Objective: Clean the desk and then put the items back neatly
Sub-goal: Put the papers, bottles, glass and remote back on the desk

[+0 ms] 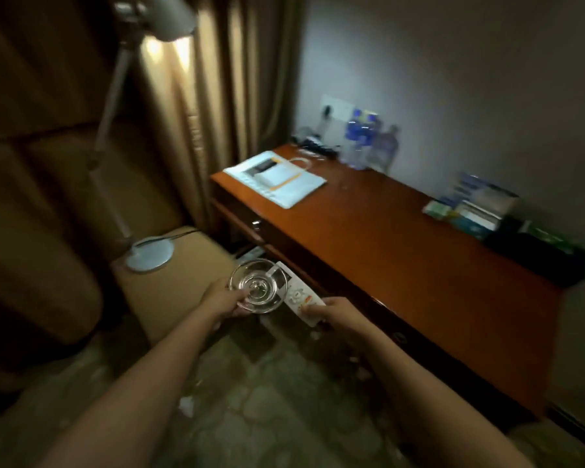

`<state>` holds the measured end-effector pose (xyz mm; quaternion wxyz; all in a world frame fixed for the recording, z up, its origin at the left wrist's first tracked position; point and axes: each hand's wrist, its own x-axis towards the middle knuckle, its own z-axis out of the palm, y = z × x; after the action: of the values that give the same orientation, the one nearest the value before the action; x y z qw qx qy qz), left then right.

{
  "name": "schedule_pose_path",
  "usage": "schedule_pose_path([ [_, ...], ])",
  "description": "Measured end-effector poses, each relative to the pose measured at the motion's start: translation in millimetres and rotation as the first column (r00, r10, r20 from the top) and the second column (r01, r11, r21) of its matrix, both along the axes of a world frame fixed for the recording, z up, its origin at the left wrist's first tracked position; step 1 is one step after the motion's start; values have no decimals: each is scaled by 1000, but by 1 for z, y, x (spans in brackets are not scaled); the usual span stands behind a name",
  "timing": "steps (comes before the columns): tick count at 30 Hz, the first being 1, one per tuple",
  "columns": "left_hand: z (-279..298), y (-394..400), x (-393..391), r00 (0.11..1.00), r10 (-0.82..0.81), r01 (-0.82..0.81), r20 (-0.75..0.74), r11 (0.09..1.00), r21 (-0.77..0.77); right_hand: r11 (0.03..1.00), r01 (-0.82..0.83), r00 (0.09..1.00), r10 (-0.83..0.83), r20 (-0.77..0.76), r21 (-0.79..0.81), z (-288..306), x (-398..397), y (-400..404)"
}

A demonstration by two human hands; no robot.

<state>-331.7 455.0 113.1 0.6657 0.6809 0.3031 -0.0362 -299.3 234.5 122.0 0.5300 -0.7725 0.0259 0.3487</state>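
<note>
My left hand (222,300) grips a clear glass ashtray (258,285) by its near rim, held in the air left of the desk's front edge. Beside it, my right hand (335,312) holds a white remote control (299,295) by its lower end, its top partly hidden under the ashtray. The wooden desk (402,251) stretches to the right along the wall. A white paper bag with a handle (276,179) lies flat on its far left corner.
Water bottles (365,140) and a black cable stand at the desk's back by the wall socket. Small boxes (470,207) and a black tray (537,255) sit at the back right. A lamp's base (149,253) rests on a tan stool left of the desk, near the curtains.
</note>
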Motion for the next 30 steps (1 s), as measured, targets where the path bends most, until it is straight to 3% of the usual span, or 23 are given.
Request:
schedule_pose_path([
  [8, 11, -159, 169, 895, -445, 445, -26, 896, 7, 903, 417, 908, -419, -6, 103, 7, 86, -153],
  [16, -14, -259, 305, 730, -675, 682, -107, 729, 52, 752, 655, 756, -651, -68, 75, -29, 172, -231],
  [22, -27, -337, 403, 566, -812, 822, -143, 569, 28, 568, 820, 571, -804, -167, 72, -44, 217, -277],
  [30, -73, -445, 418, 405, -884, 909, -233, 418, -4, 264, 964, 261, -946, -193, 12, -79, 199, -351],
])
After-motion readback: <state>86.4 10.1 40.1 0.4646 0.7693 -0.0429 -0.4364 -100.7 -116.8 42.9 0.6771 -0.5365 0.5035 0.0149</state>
